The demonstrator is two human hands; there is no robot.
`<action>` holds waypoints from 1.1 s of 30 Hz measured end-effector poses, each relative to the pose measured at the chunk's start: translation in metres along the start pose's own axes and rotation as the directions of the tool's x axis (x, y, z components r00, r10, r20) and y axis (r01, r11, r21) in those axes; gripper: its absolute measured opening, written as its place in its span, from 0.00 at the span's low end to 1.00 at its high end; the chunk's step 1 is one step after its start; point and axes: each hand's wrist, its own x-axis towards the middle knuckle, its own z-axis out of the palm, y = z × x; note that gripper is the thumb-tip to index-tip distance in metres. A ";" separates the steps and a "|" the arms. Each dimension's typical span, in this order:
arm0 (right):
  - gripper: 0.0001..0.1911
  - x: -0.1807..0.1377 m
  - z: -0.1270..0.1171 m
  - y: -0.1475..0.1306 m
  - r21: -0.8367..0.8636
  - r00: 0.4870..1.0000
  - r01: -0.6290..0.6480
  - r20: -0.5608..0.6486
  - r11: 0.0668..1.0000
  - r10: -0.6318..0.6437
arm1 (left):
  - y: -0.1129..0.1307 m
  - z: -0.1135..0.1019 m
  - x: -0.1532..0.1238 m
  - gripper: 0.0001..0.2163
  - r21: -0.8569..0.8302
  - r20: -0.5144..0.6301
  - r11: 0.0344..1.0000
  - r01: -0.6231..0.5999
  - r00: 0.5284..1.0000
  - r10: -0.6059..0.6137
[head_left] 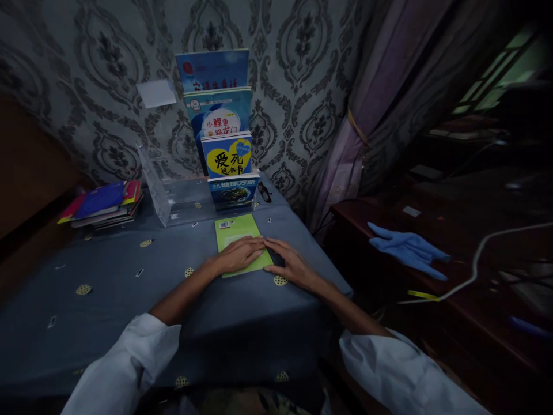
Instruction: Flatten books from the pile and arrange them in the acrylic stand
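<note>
At the left of the cloth-covered surface (114, 256), well apart from either hand, lies a stack of books (106, 202); a clear stand (162, 193) rises between it and a row of upright books (228, 155) at the far side.

The left hand (241, 254) comes in from the near left and lies palm down across the green book (237, 225), its fingers close together and laid nearly flat, pointing right. The book is directly under these fingers, flat on the surface just nearer than the upright books, its long axis running near to far with the near end swung slightly right. The left hand covers more of it; the right hand (294, 265) sits at its right edge, thumb spread apart from the fingers, whose tips meet those of the left hand. Whether the right fingers pinch the edge or only rest there, I cannot tell.

Hidden under the left hand is the middle of the cover, with part of a pale panel. Between right thumb and fingers shows a dark patch (275, 257), too dim to identify. Farther right, beyond the surface, a blue glove (408, 248) lies in shadow, and the things around it are blurred.
</note>
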 end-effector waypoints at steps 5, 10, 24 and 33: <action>0.33 -0.001 -0.001 -0.003 -0.053 0.999 -0.018 0.035 0.998 0.020 | -0.023 0.001 0.012 0.23 0.030 -0.021 0.997 0.064 0.998 -0.063; 0.28 0.000 -0.006 -0.013 -0.085 0.998 -0.011 0.064 0.996 0.016 | -0.045 0.000 0.026 0.23 0.081 -0.074 0.990 0.116 0.991 -0.111; 0.28 0.001 -0.005 -0.014 -0.130 0.996 -0.015 0.090 0.991 0.027 | -0.072 -0.006 0.024 0.24 0.125 -0.107 0.965 0.229 0.970 -0.217; 0.23 0.000 -0.002 -0.020 -0.175 0.999 0.010 0.050 0.985 -0.001 | -0.098 -0.007 -0.002 0.24 0.130 -0.191 0.950 0.285 0.947 -0.258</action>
